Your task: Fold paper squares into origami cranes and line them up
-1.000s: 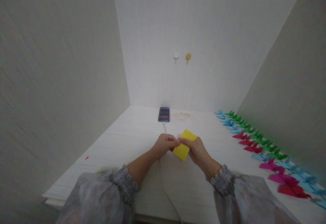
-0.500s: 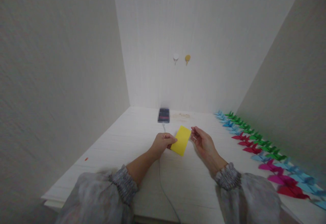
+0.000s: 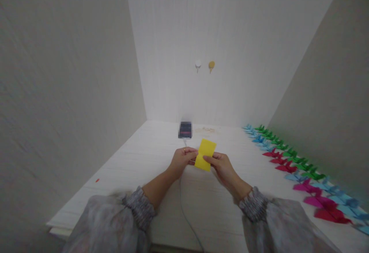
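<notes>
A folded yellow paper (image 3: pixel 205 153) is held upright above the white table (image 3: pixel 138 168), near its middle. My left hand (image 3: pixel 181 160) pinches the paper's left edge with closed fingers. From the other side, my right hand (image 3: pixel 221 165) grips the right edge, thumb on the front face. Both wrists wear grey gathered sleeves.
A dark phone (image 3: pixel 185 129) lies at the back of the table, its cable (image 3: pixel 187 214) running toward me. Rows of folded paper figures (image 3: pixel 291 162) in blue, green, red and pink line the right side. Two small hooks (image 3: pixel 204 66) hang on the back wall. A tiny red scrap (image 3: pixel 97 180) lies left.
My right hand let go of the yellow paper half a second ago and has now come back to grip its right edge. The left hand kept hold throughout.
</notes>
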### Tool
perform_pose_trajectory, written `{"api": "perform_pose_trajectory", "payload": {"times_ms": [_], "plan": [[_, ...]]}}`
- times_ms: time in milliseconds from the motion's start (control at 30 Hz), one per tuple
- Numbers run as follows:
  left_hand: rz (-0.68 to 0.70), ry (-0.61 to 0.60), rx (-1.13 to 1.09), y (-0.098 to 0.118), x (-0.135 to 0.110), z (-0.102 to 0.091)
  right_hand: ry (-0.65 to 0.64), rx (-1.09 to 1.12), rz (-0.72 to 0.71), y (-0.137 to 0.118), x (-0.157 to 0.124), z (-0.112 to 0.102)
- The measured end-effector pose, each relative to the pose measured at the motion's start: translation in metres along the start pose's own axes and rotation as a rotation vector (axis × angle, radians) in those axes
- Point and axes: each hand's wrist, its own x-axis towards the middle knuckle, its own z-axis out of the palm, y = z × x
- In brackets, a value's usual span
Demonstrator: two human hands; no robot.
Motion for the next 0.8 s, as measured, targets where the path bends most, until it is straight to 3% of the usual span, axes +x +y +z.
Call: {"api": "perform_pose_trajectory", "payload": {"times_ms": [467,600,700,800], "plan": [[0.055,-0.005,-0.045,0.003,0.0,0.002,-0.026,0.109,-0.046,0.002,-0.001,0.003],[-0.027,-0.075,-0.109,0.005,-0.002,0.003,0.013,-0.06,-0.173,0.001,-0.002,0.0],[-0.119,-0.148,-0.071,0.007,-0.005,0.003,0.03,-0.284,-0.342,0.0,-0.003,-0.004],[-0.126,-0.193,-0.015,0.008,-0.006,0.003,0.009,-0.527,-0.517,0.0,-0.003,-0.007]]}}
